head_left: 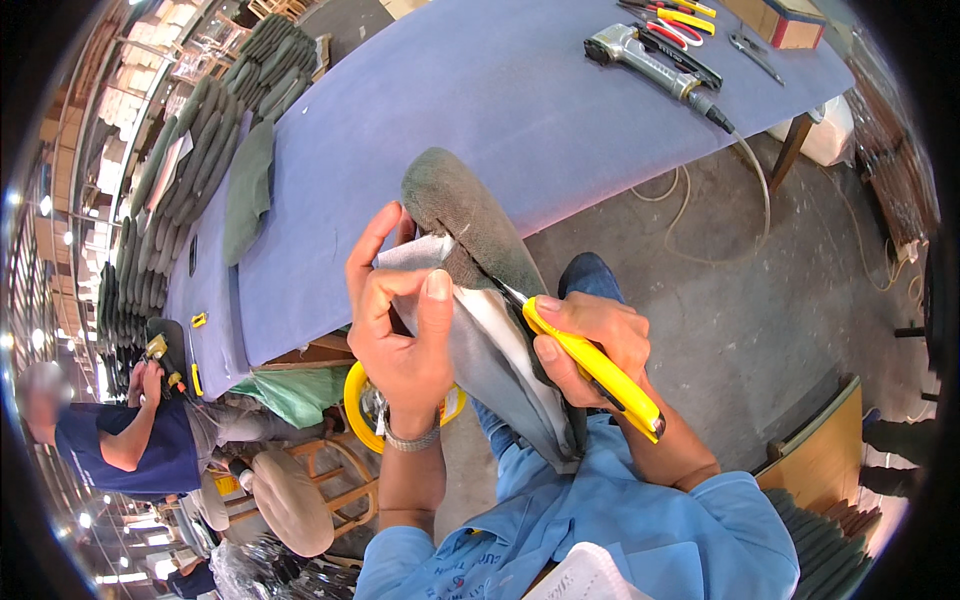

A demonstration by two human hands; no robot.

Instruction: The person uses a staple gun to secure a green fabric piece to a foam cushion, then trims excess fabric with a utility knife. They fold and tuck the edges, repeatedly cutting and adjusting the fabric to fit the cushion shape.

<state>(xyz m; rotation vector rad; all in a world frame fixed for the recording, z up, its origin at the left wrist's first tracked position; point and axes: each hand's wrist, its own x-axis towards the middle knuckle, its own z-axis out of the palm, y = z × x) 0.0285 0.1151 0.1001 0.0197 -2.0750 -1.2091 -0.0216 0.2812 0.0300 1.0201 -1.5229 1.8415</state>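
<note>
Left end: co-worker (pixel 130 440) beside the table (pixel 430 90), stacked dark cushions (pixel 190 150) along its left end. Green fabric piece (pixel 250 190) hangs at the left edge.

Next right, left hand (pixel 400 330), on the left flank of the padded upholstered cushion (pixel 455 190), next to the loose grey fabric flap (pixel 412 253). Index finger and thumb apart, one tip up by the cushion's edge, thumb near the flap; lower fingers curled, can't tell if they pinch anything.

Cushion is in front of the person, across the table's near edge: rounded end over the tabletop, long axis slanting down-right to the lap. Grey lining (pixel 490 365) and a white strip (pixel 510 335) show on the lower half.

Key relation: blade (pixel 508 291) of the yellow utility knife (pixel 600 375) points up-left, roughly along the cushion's axis, tip at the dark opening between flap and padding. Right hand is nearer the blade, left nearer the flap; any blade travel up-left probably heads toward the left fingers' side.

Right hand (pixel 590 345): fingers clamped round the knife handle, thumb on top.

Far right: pneumatic stapler (pixel 650 60) and pliers (pixel 680 30) near the table's right end, hose (pixel 765 190) dropping off the near edge.
</note>
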